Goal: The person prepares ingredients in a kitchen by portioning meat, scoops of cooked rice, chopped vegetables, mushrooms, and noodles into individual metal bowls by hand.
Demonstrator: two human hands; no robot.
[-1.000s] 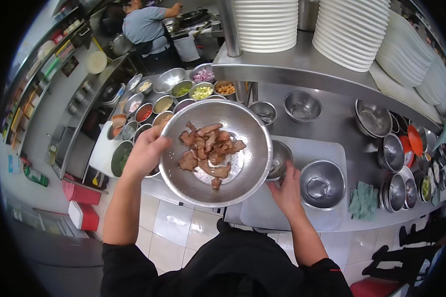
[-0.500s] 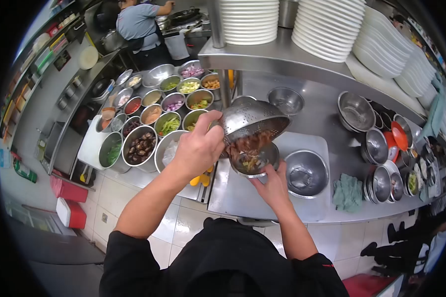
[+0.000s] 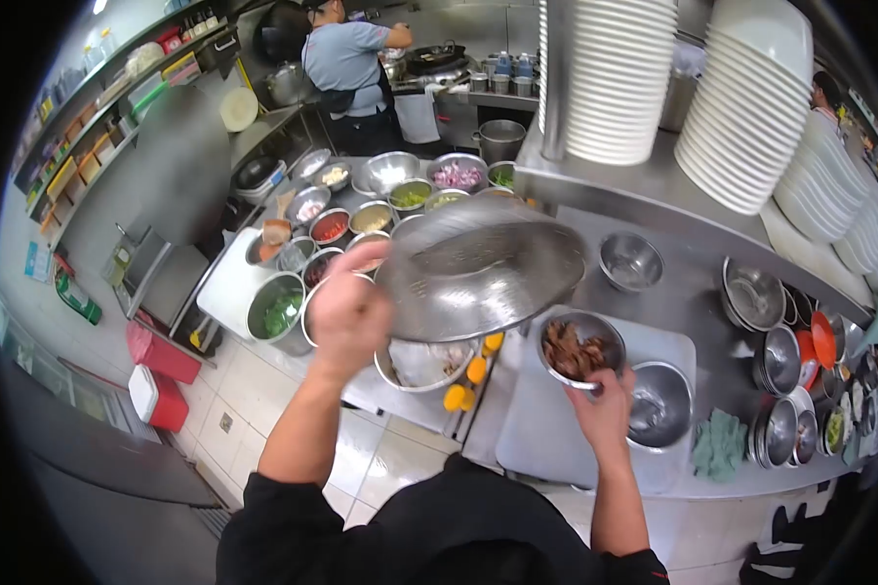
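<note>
At the far left, shelves (image 3: 88,146) carry packets and bottles whose labels are too small to read, and a red box (image 3: 159,398) sits on the tiled floor. Next come steel tubs of chopped ingredients (image 3: 361,210) on the counter. The left hand (image 3: 346,312) has its fingers curled tight on the rim of a perforated colander (image 3: 478,268), which it holds tilted and blurred above the tubs. Right of it, the right hand (image 3: 603,408) pinches the near rim of a small steel bowl (image 3: 580,349) filled with browned meat, standing on a white board (image 3: 556,429). An empty bowl (image 3: 661,405) sits just beside it, a green cloth (image 3: 720,444) further right, and stacked white plates (image 3: 751,107) above
</note>
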